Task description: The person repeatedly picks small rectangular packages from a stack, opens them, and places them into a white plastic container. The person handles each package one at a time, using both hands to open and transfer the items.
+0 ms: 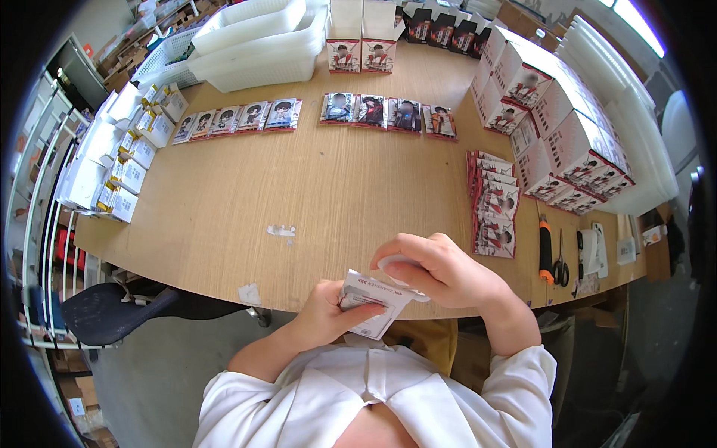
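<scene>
My left hand grips a small white carton with red and grey printing, its thumb pressed across the printed face. The carton is tilted over the table's near edge, just in front of my body. My right hand is at the carton's upper right side, its fingers curled and closed on a thin white piece with a rounded edge. Whether that piece is the carton's flap or a separate part, I cannot tell.
Picture cards lie in two rows across the table. Stacked red-and-white packets and boxes stand at the right, near an orange-black cutter and scissors. White cartons line the left edge; plastic baskets stand behind.
</scene>
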The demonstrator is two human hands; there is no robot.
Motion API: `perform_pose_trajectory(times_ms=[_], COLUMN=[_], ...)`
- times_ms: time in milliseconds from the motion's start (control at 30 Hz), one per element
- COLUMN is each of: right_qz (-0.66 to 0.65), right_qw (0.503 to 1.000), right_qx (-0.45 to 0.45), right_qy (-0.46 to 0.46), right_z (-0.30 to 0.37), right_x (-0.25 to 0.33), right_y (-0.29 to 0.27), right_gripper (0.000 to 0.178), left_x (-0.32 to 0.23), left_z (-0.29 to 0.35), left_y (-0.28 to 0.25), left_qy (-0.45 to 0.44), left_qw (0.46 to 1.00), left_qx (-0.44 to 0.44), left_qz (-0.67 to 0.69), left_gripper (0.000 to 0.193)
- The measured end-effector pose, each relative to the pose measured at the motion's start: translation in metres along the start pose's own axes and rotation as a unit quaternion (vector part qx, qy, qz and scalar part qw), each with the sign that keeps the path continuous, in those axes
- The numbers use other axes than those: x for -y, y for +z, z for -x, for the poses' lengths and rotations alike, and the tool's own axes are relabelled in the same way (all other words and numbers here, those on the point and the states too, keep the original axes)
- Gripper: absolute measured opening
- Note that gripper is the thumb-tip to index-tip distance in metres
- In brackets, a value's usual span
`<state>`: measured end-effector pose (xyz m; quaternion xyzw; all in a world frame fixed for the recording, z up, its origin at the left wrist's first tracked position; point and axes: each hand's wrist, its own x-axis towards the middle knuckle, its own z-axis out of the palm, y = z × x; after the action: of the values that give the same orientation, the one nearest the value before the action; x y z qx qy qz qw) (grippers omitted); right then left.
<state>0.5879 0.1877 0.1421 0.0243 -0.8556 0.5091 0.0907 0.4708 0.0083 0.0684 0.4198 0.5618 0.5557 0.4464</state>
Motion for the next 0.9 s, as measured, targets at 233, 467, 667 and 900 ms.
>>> perform_pose_trajectory(times_ms=[233,467,667,900], right_qz=[0.02,0.028,0.002,0.01], right_qw=[0.999,0.997,0.999,0.999], right_qx=[0.047,0.069,0.033,0.041], right_qy=[-0.009,-0.029,0.008,-0.012], right_z=[-0.004,-0.011,-0.002,-0.006], right_x=[0.0,0.006,0.012,0.01], right_y=[-0.004,-0.009,-0.007,-0.008], right_gripper=[0.014,0.014,0.014,0.013], left_x=[0.006,0.015,0.002,0.0], left_z=[0.0,0.002,0.001,0.0], left_y=[0.014,0.021,0.007,0.014], left_qy=[0.037,0.061,0.029,0.047], left_qw=[0.999,0.997,0.999,0.999], left_qx=[-0.01,-0.041,-0.007,-0.016], left_qz=[0.023,0.019,0.028,0.0], left_gripper=[0.017,0.016,0.017,0.016])
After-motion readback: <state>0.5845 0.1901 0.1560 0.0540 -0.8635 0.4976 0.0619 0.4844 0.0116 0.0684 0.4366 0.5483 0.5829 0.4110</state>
